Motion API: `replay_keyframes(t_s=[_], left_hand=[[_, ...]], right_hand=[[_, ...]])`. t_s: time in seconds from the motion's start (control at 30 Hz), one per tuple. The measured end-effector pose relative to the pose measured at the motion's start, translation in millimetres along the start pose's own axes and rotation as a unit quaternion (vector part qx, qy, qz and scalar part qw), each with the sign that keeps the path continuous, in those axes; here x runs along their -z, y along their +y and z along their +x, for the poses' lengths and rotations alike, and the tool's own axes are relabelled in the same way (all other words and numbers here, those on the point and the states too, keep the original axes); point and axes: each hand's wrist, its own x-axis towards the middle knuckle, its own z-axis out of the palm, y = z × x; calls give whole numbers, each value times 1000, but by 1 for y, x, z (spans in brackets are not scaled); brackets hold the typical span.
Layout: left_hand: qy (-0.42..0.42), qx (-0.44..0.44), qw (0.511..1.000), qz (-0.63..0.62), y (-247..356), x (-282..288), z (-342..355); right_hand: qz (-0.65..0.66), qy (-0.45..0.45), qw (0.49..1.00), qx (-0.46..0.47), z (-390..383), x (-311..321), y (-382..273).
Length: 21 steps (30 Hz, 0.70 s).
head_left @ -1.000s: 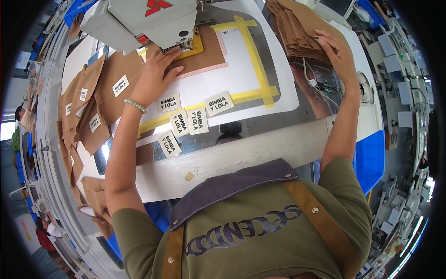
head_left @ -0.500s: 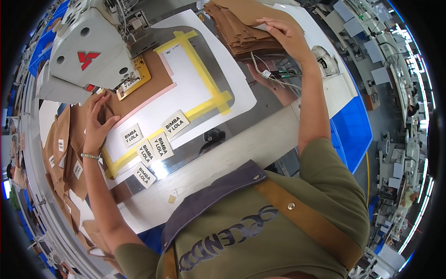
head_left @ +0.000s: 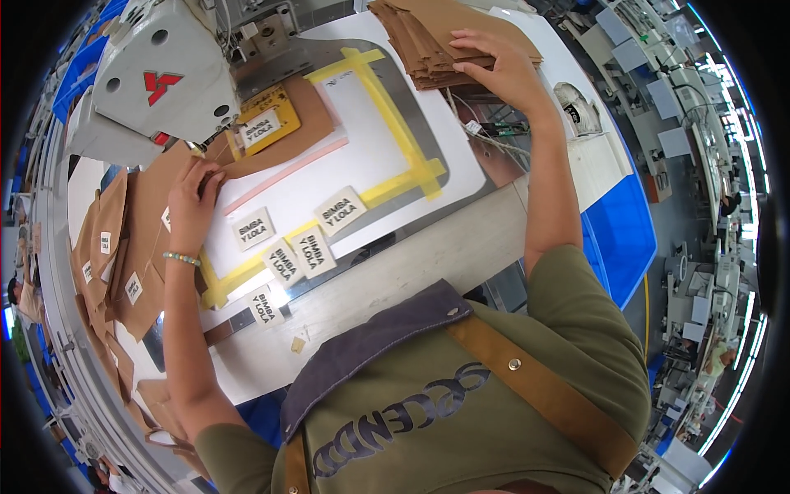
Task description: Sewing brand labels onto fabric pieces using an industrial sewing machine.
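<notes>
My left hand (head_left: 194, 199) lies flat on a brown fabric piece (head_left: 156, 206) at the left of the sewing machine (head_left: 160, 78), fingers pressing its edge. Another brown piece with a yellow label holder (head_left: 267, 123) sits under the machine head. My right hand (head_left: 499, 70) rests on top of a stack of brown fabric pieces (head_left: 420, 37) at the far right of the table, fingers spread over the top piece. Several white woven labels (head_left: 298, 247) lie loose on the white plate marked with yellow tape (head_left: 399, 140).
A heap of sewn brown pieces with labels (head_left: 111, 263) lies at the left edge. A blue bin (head_left: 621, 239) stands at the right of the table. Cables and a small device (head_left: 576, 107) sit near the right corner. Other workstations fill the right rim.
The view has swung so the machine sits further left. My left hand slid off the piece under the machine to the piece beside it. My right hand stays on the stack.
</notes>
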Motion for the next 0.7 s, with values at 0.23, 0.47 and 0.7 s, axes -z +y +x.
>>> replay_keyframes(t_s=[0.23, 0.47, 0.7], left_hand=[[-1, -33, 999, -3, 35, 6, -12], [-10, 37, 997, 68, 38, 42, -51], [51, 141, 981, 122, -27, 85, -110]], right_hand=[[65, 8, 997, -35, 3, -4, 29], [71, -15, 994, -85, 3, -2, 19], [85, -9, 994, -75, 6, -6, 21]])
